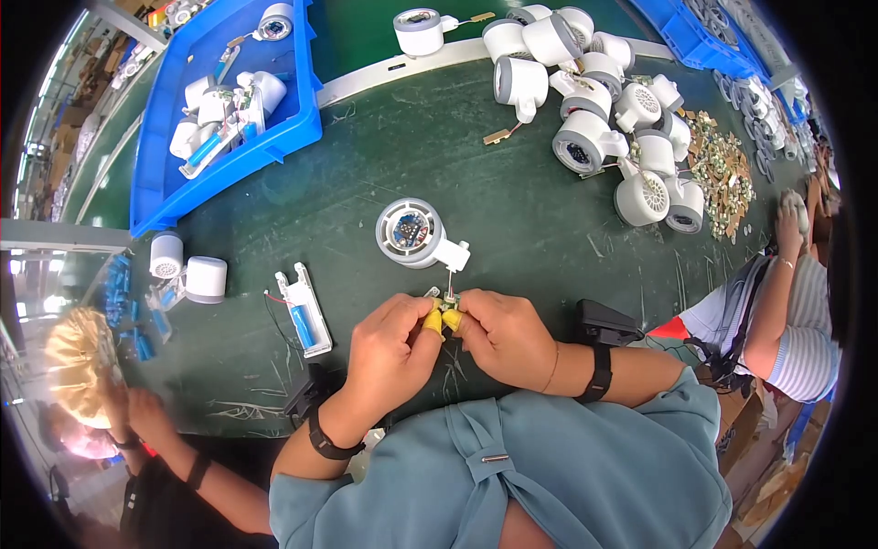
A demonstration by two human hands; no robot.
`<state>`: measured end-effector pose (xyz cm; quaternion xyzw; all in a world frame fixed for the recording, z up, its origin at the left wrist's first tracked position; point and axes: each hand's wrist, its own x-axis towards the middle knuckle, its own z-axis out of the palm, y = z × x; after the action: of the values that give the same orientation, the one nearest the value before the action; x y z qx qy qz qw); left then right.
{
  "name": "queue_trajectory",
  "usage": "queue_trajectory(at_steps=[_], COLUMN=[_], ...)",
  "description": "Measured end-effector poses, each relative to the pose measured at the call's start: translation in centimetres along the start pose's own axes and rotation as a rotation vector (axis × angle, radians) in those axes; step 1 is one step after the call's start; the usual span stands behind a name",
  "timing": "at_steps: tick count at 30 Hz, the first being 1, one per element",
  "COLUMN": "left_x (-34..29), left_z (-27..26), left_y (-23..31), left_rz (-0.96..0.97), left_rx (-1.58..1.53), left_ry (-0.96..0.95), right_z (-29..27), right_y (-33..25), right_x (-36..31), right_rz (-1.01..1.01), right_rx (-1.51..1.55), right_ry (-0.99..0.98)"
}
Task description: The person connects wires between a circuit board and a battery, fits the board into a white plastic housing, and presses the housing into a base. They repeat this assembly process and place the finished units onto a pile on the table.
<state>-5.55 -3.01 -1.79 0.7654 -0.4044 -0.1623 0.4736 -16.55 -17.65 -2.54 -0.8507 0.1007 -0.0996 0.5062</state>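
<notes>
My left hand (395, 343) and my right hand (506, 334) meet in front of me, yellow covers on both thumbs. Their fingers pinch a small circuit board (449, 301), mostly hidden by the fingertips. A thin wire joins it to a white fan head (410, 233) with a grey rim, lying just beyond my hands. Electronics show inside its round opening, and a short white neck points toward me. Left of my left hand lies a white handle shell (315, 320) with a blue battery (302, 327) in it and loose thin wires.
Several white fan heads (585, 91) are heaped at the far right beside a pile of small boards (718, 174). A blue bin (315, 119) with parts stands far left. Loose blue batteries (119, 288) lie at left. Co-workers' arms (219, 485) (768, 316) appear on both sides.
</notes>
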Motion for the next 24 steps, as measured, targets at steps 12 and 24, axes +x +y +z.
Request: queue_trajectory(at_steps=[12,24], left_x=[0.5,0.9], left_z=[-1.1,-1.5], left_y=[0.2,0.8], left_rz=[-0.115,0.031], left_rx=[-0.029,0.300], left_ry=[-0.088,-0.079], right_z=[0.7,0.7], right_y=[0.5,0.1], right_x=[-0.2,-0.2], right_rz=[-0.050,-0.141], right_rx=[0.022,-0.161], right_ry=[0.032,0.026])
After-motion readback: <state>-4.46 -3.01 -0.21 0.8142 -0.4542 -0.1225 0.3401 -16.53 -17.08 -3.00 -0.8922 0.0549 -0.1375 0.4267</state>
